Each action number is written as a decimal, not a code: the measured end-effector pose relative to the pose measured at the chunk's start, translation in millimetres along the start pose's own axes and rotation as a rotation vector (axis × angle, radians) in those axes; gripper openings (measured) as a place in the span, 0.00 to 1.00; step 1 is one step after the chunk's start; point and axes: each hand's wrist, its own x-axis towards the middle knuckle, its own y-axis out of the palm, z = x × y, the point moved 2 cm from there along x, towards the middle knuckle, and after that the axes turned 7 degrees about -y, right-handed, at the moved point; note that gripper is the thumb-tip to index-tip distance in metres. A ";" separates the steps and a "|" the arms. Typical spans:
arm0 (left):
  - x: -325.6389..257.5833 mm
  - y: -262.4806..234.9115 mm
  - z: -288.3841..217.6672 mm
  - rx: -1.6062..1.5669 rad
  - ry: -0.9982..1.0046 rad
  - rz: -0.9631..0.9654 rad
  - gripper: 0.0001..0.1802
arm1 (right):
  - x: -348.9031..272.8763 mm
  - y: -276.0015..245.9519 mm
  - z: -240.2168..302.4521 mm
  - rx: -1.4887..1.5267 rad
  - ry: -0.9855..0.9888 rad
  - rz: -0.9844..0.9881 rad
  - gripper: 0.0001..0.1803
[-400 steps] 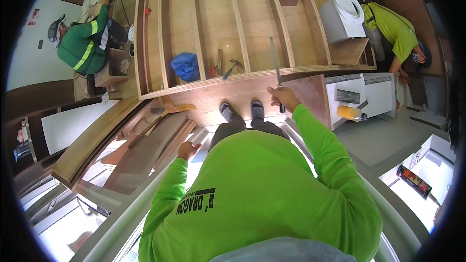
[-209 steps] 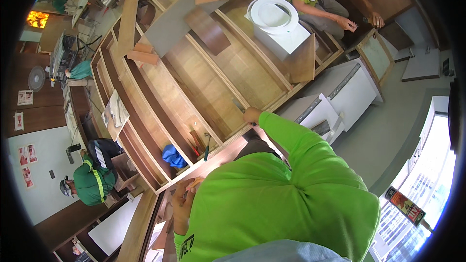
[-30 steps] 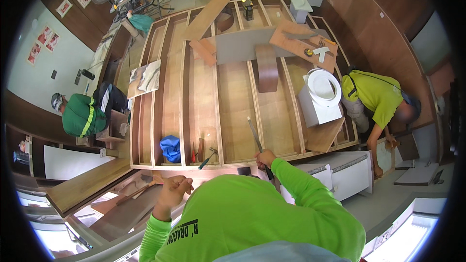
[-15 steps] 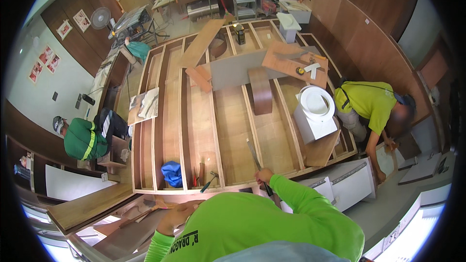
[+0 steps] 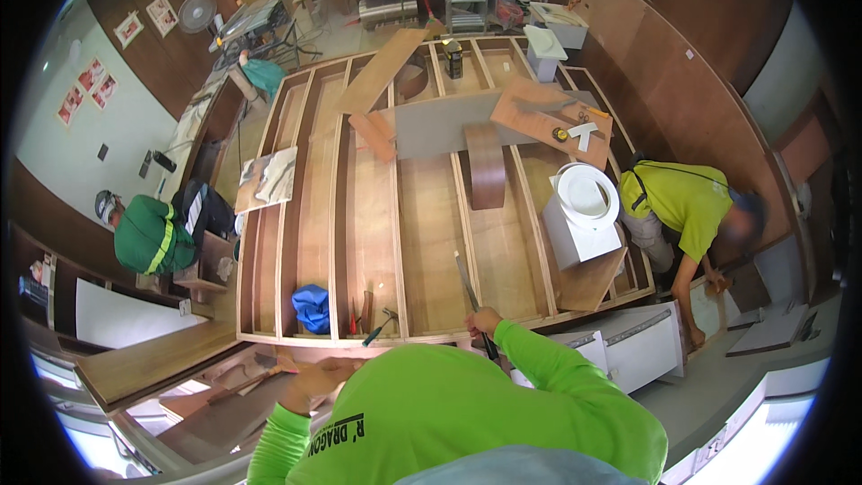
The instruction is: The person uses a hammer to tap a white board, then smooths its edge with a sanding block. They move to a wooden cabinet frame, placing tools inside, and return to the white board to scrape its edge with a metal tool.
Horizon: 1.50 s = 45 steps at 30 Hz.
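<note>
My right hand (image 5: 485,321) is closed round a long, narrow, dark tool (image 5: 469,286) with a pale tip. That tool slants over the near edge of a large wooden frame (image 5: 402,292), its tip pointing away from me; its exact kind is unclear. Close to my torso, my left hand (image 5: 325,379) is near the frame's front edge, its fingers mostly hidden by my green shirt. Between the hands, a hammer (image 5: 382,326) leans at the front rail. Beside it are a red-handled tool (image 5: 354,316) and a crumpled blue bag (image 5: 312,308).
A white box with a round ring (image 5: 588,198) stands on the frame's right side. Loose boards (image 5: 384,72) and a curved brown panel (image 5: 486,166) lie across it. One co-worker (image 5: 687,202) bends at the right; another (image 5: 148,233) crouches at the left. White drawers (image 5: 642,346) stand near my right arm.
The whole view has shifted slightly. My right hand still grips the long tool, at nearly the same spot over the frame. My left hand stays low beside my torso.
</note>
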 end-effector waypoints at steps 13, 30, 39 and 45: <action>-154.2 13.5 -207.0 0.101 1.465 0.223 0.26 | -5.3 14.8 10.5 -0.044 -0.087 0.138 0.07; -174.7 15.0 -233.5 0.309 1.709 0.593 0.31 | -0.1 -16.1 -19.1 -0.013 -0.049 0.027 0.08; -163.1 31.6 -228.5 0.137 1.601 0.236 0.22 | 27.3 -6.8 -24.7 -0.042 -0.038 0.097 0.07; -153.1 40.8 -226.3 0.150 1.686 0.337 0.22 | 91.5 -58.6 -59.2 -0.125 -0.267 0.193 0.06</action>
